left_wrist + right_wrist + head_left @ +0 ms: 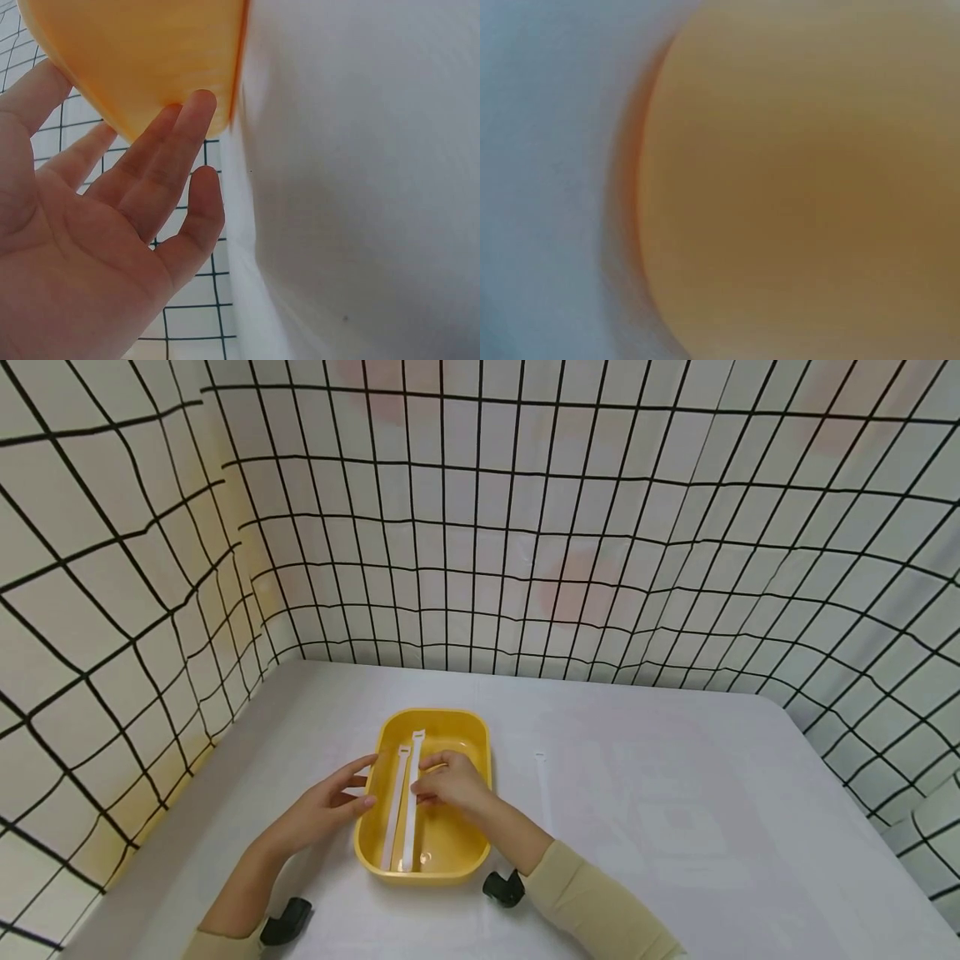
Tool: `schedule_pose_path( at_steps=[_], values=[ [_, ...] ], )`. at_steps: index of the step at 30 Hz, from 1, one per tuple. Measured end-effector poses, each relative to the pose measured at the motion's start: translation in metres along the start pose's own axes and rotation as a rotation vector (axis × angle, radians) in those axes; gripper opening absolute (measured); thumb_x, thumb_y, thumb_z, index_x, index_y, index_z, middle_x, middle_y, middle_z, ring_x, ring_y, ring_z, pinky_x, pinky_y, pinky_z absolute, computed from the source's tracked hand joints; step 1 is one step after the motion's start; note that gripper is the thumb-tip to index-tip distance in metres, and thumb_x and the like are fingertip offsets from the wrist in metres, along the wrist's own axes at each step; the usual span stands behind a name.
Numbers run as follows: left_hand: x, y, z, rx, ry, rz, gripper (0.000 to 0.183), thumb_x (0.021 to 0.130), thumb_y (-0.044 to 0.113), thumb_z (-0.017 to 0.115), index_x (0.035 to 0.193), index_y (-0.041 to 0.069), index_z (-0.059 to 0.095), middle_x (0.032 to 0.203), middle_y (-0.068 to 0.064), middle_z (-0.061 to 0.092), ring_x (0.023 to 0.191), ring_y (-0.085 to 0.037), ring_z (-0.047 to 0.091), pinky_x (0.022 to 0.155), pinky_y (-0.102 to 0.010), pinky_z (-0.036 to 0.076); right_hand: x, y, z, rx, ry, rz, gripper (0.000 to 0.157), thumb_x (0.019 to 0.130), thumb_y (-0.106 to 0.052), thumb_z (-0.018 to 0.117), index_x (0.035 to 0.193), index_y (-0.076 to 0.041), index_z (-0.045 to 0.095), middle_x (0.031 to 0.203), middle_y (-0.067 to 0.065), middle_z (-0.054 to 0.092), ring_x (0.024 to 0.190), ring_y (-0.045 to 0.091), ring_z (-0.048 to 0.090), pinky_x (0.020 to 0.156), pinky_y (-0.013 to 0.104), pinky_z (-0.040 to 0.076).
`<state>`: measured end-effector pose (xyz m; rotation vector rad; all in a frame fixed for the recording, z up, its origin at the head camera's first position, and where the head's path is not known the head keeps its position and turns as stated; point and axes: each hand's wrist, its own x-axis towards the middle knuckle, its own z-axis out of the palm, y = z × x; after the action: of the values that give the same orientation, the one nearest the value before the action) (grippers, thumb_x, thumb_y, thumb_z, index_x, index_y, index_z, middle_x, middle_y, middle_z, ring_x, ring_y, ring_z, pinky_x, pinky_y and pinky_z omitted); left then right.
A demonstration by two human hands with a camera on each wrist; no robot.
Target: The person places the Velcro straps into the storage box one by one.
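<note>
Two white cable straps with slotted heads run lengthwise in a yellow tray (457, 852). The left one (393, 814) lies along the tray's left side. My right hand (453, 783) reaches in over the right rim and pinches the other strap (409, 827) near its middle. My left hand (326, 810) is at the tray's left side, thumb and fingers spread against the rim. In the left wrist view, the loosely extended fingers of my left hand (97, 217) meet the outer wall of the tray (150, 60). The right wrist view shows only a blurred tray wall (795, 187) and tabletop.
A third white strap (543, 789) lies on the white tabletop (675, 793), right of the tray. A black grid-patterned white sheet (555, 543) walls in the back and sides. Black wrist cameras (287, 922) sit by both sleeves.
</note>
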<state>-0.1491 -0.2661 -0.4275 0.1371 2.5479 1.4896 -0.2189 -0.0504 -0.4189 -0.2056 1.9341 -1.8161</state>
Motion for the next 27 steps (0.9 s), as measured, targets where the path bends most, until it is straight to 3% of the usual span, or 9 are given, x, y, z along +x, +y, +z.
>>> schedule_pose_path(
  at_steps=[13, 27],
  values=[
    [-0.001, 0.002, 0.002, -0.017, -0.001, 0.003, 0.067, 0.095, 0.032, 0.064, 0.153, 0.017, 0.032, 0.141, -0.023, 0.047, 0.117, -0.035, 0.057, 0.096, -0.055, 0.046, 0.007, 0.005, 0.007, -0.121, 0.073, 0.060, 0.032, 0.075, 0.013, 0.073, 0.100, 0.004, 0.055, 0.067, 0.013, 0.064, 0.051, 0.015, 0.060, 0.053, 0.027, 0.056],
    [0.000, 0.003, 0.001, 0.000, -0.003, 0.004, 0.068, 0.095, 0.032, 0.064, 0.153, 0.017, 0.031, 0.142, -0.023, 0.046, 0.117, -0.035, 0.057, 0.097, -0.055, 0.045, 0.010, 0.007, 0.013, -0.278, 0.089, 0.080, 0.030, 0.073, 0.014, 0.072, 0.090, -0.001, 0.052, 0.056, 0.010, 0.059, 0.043, 0.012, 0.055, 0.045, 0.023, 0.052]
  ],
)
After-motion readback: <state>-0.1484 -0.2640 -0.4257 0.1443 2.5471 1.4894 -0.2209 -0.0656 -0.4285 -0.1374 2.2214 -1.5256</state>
